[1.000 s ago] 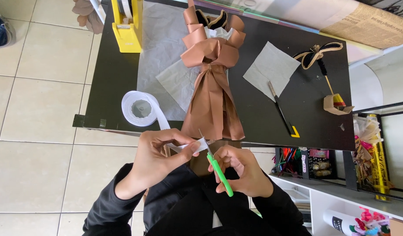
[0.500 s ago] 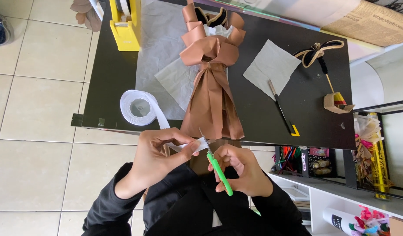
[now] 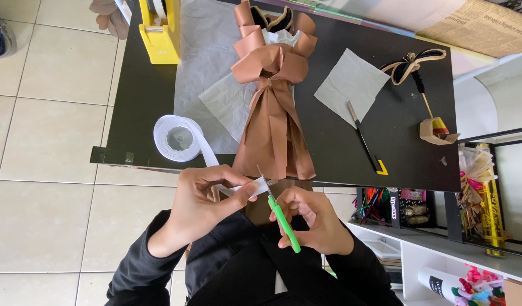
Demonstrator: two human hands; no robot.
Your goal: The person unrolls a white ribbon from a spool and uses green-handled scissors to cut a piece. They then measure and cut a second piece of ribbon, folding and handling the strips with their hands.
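My left hand pinches the loose end of a white ribbon that runs back to a white ribbon roll at the near edge of the black table. My right hand grips green-handled scissors, whose blades meet the ribbon end just in front of my body. Beyond both hands lies a brown paper-wrapped bouquet on the table.
A yellow tape dispenser stands at the far left of the table. Grey tissue sheets, a black pen-like tool and a black-and-tan ribbon piece lie to the right. White shelves with craft supplies stand at the right.
The hands, ribbon and scissors stay almost still; the view shifts only slightly.
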